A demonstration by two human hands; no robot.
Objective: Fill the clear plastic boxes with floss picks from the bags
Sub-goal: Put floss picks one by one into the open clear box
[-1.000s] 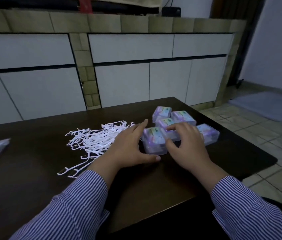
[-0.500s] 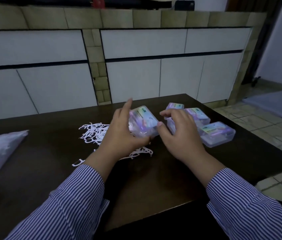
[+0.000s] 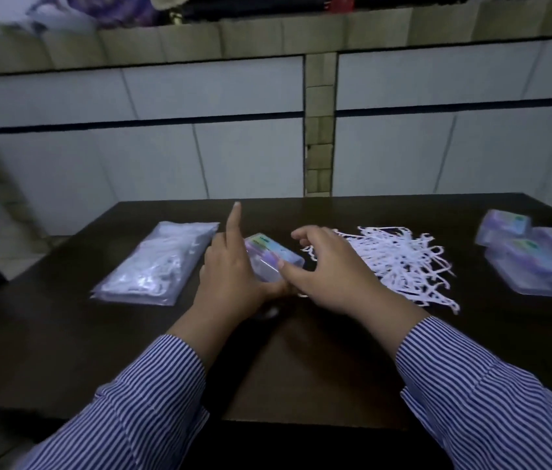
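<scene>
- clear box (image 3: pixel 272 257) now lifted off the stack (image 3: pixel 535 259), held between left hand (image 3: pixel 233 279) and right hand (image 3: pixel 332 273)
- stack now well right of hands
- bag (image 3: pixel 155 264) in full view, left of left hand

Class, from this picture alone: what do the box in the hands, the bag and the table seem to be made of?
Box: apparently clear, glossy hard plastic; its insides show through beneath a coloured label.
Bag: thin, shiny, see-through plastic film, wrinkled, with white picks visible inside.
Table: dark, smooth top with a dull sheen, possibly wood or laminate; unclear.
</scene>
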